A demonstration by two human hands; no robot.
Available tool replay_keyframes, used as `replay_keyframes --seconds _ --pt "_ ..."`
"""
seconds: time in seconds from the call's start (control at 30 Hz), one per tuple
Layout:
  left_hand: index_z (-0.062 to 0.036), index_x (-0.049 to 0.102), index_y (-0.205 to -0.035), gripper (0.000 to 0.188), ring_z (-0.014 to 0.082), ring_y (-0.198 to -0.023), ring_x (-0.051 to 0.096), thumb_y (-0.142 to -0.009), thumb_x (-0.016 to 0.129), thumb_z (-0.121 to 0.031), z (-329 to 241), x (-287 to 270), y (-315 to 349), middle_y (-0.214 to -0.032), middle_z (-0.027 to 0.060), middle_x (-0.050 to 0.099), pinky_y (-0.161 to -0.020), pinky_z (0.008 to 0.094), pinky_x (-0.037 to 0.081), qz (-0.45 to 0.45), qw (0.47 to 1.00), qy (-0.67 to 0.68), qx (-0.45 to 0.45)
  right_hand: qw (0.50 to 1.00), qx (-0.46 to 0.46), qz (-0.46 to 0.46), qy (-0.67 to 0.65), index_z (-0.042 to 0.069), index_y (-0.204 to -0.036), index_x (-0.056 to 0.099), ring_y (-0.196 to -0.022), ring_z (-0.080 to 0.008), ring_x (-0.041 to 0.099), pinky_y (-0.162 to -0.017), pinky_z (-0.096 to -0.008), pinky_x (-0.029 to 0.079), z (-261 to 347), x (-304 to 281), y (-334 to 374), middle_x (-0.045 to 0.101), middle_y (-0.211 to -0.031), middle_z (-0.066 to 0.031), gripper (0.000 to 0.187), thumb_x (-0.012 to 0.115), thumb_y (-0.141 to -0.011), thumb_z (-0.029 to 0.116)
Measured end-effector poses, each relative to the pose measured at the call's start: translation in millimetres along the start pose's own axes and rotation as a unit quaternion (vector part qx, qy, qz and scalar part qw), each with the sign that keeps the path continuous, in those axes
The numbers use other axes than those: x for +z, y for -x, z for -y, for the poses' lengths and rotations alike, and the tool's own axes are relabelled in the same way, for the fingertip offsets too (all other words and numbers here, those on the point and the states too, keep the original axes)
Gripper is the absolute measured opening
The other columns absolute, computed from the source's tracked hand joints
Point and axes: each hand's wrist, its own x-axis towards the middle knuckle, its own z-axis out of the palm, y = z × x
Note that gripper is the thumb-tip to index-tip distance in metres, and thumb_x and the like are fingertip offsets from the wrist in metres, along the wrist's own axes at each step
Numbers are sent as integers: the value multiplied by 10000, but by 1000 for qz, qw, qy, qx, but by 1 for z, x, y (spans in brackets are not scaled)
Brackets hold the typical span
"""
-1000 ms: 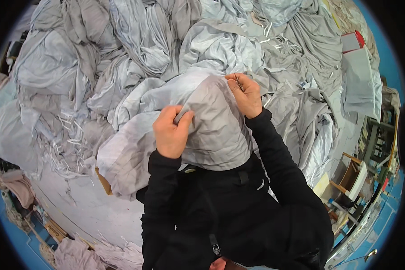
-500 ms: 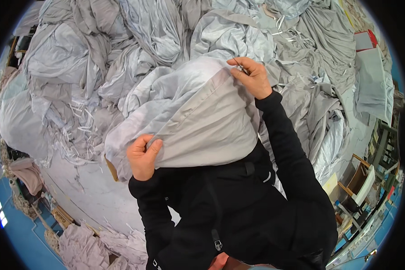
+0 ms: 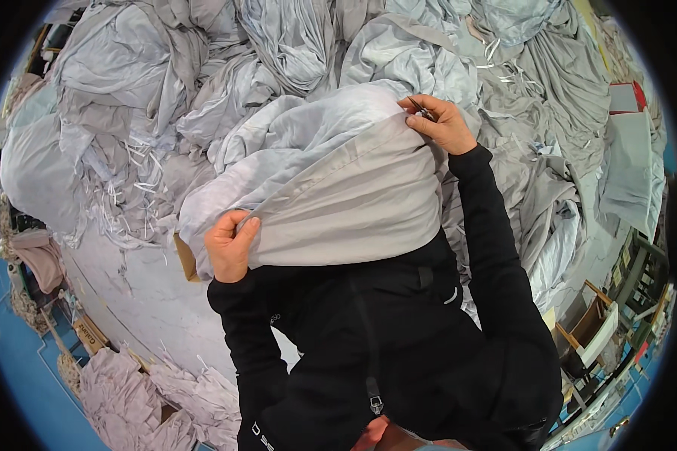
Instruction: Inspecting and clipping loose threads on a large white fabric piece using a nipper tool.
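Note:
A pale grey-and-white fabric piece (image 3: 353, 195) lies spread over my lap, its stitched hem running on a slant between my two hands. At the hem's lower left end, my left hand (image 3: 229, 246) pinches the edge between thumb and fingers. My right hand (image 3: 442, 126) grips the upper right end of the same edge. Tucked in the right fingers is a small dark metal tool (image 3: 422, 110) that looks like thread snips; its lower part is hidden by the hand.
Heaps of grey fabric (image 3: 128, 68) with loose white ties cover the far side and the right. Pinkish fabric (image 3: 120, 398) lies at the lower left. A cardboard piece (image 3: 187, 258) stands beside my left hand. A wooden drawer-like box (image 3: 590, 323) sits at the right.
The hem appears straighter and more taut between my hands. Both hands still hold it; the right one sits slightly farther right in the picture, the left slightly higher. The whole view has shifted a little.

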Motion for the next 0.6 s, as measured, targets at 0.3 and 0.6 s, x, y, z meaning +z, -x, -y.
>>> replay_keyframes --seconds 0.3,0.6 --pt "15 708 -958 95 50 -766 535 -869 722 -15 -5 -28 3 -868 -30 654 -718 197 411 6 999 -19 43 997 51 49 32 57 -996 659 -702 0 464 -622 -189 377 -2 -13 9 553 -810 100 175 745 -890 166" --pt "6 649 -789 56 84 -667 477 -773 702 -5 -64 -90 -4 -708 0 557 -620 234 358 92 982 -108 123 967 -96 235 34 44 -732 628 -554 -119 546 -524 -270 377 136 -20 70 619 -651 -34 188 790 -747 138"
